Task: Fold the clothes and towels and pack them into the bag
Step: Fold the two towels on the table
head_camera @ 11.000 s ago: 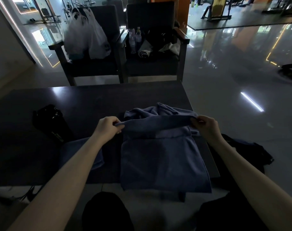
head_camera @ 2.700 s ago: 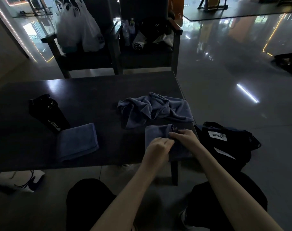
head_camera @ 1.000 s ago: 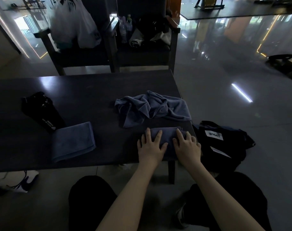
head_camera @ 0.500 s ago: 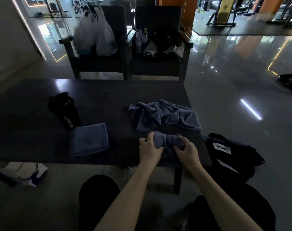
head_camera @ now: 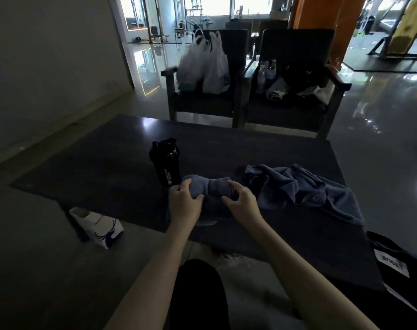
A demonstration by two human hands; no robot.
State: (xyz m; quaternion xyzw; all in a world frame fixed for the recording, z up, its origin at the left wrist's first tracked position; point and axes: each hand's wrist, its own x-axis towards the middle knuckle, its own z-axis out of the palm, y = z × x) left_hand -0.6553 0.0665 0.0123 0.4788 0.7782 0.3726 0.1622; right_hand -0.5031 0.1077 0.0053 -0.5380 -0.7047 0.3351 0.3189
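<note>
Both of your hands are on a small folded blue towel (head_camera: 213, 188), near the middle of the dark worktop (head_camera: 102, 172). Your left hand (head_camera: 184, 203) grips its left end, with the fingers (head_camera: 178, 190) curled over the top and the thumb tucked in against the front. Your right hand (head_camera: 242, 204) grips the right end the same way, fingers bent round the cloth. The towel bunches into a thick roll between the two hands. The light is too dim to tell whether it rests on the worktop or is held just above it.

A black shaker bottle (head_camera: 165, 161) stands upright just beside the towel's left end, close behind your left hand. To the right of the towel a larger blue cloth (head_camera: 305, 190) lies crumpled and unfolded on the worktop, spreading toward the right edge.

The black bag (head_camera: 407, 256) sits low at the right, beyond the worktop's near corner, and shows a white label with lettering. It is well apart from the towel in your hands.

Under the worktop's left side a white carrier bag (head_camera: 100, 231) with a dark blue mark lies on the floor. Behind the worktop stand two dark armchairs. The left chair (head_camera: 231, 75) holds white plastic bags (head_camera: 206, 65), and the right chair (head_camera: 298, 44) holds water bottles (head_camera: 267, 72) and a heap of dark and light things.
</note>
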